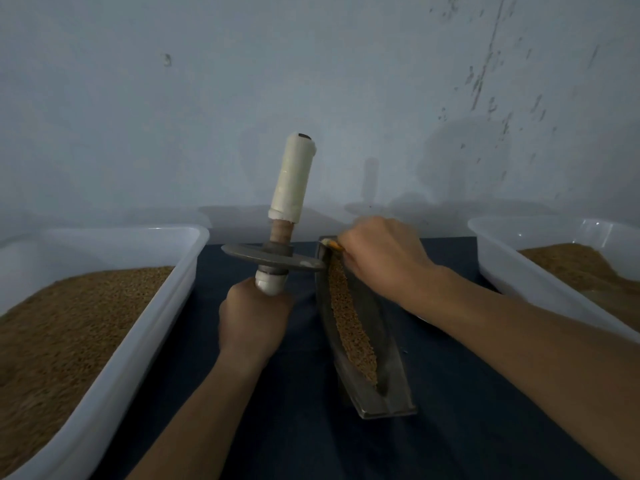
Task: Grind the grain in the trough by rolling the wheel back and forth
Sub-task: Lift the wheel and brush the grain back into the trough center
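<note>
Wall (311, 81), pale and scuffed, far side; everything is set against it.

Cloth (277, 427), dark, covering the table under all items.

Left tub (156, 313), white, heaped with brown meal or grain; I cannot tell which. Right tub (519, 282), matching, less full. The two flank the work, probably one as supply and one for the output.

Trough (388, 403), dark metal, boat-shaped, lying near to far in the centre between the tubs.

Wheel (263, 254), grey disc on an axle with pale sleeves, lifted just left of the trough's far end. The disc lies flat and the axle stands upright, so it is out of the groove and not grinding.

Left hand (252, 320), wrapped tight round the lower sleeve; that grip carries the wheel's whole weight and keeps it clear.

Right hand (384, 258), knuckles up at the trough's far end, fingers curled under and hidden. I cannot tell what they grip; I judge they are steadying the trough or tending the grain.

Grain (349, 327), a tan strip along the groove, looking whole and unground.

Stub (330, 243), pale and orange, at my right fingertips; unidentified.
</note>
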